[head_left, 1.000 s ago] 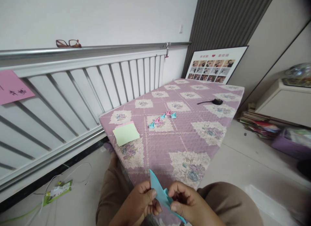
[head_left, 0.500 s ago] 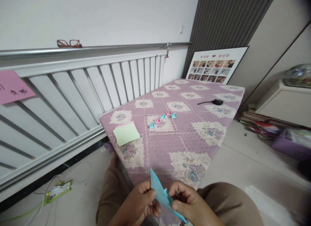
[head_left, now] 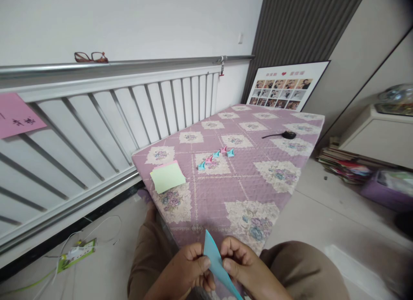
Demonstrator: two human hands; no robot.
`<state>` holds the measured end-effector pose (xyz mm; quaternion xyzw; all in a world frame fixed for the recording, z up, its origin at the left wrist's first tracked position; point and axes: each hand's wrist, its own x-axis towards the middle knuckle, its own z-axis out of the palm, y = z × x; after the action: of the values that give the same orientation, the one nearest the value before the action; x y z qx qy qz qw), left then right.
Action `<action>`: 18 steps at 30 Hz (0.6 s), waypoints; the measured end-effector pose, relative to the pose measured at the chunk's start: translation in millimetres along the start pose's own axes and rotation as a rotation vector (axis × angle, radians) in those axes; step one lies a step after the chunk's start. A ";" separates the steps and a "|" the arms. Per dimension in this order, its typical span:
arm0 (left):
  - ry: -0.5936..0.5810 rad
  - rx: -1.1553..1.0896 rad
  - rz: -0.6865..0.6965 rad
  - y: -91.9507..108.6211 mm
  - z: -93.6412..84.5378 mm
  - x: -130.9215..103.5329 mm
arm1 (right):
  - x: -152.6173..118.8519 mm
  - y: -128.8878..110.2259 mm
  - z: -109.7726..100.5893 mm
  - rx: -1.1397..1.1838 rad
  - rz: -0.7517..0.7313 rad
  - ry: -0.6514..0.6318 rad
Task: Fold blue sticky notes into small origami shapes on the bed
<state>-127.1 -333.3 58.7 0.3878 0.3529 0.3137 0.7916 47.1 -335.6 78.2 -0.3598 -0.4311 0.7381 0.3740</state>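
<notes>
A folded sheet of blue paper is held up between my two hands, close to the table's near edge. My left hand pinches its left edge between thumb and fingers. On the other side, my right hand grips the paper with thumb and curled fingers. Farther out on the table lie several small folded paper pieces in a row, among them a blue one and a pink one. To their left rests a stack of light green and pink paper sheets.
A purple floral cloth covers the table. At its far right lies a black round object with a strap. A white radiator runs along the left, with glasses on the pipe above. A power strip sits on the floor.
My right hand has moved slightly left, nearer my left hand. The blue flap that stood up by my right fingers no longer shows, and the paper looks narrower.
</notes>
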 end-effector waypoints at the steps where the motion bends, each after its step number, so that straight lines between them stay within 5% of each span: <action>1: -0.006 0.002 0.001 0.2 0.2 -0.4 | 0.9 3.1 -2.0 -0.006 0.002 -0.006; 18: -0.061 -0.052 0.024 1.5 -3.6 -1.9 | 4.2 15.3 0.2 0.034 -0.008 -0.014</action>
<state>-131.4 -332.6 58.9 0.3808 0.3158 0.3203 0.8079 41.3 -337.4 63.5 -0.3467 -0.4225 0.7463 0.3800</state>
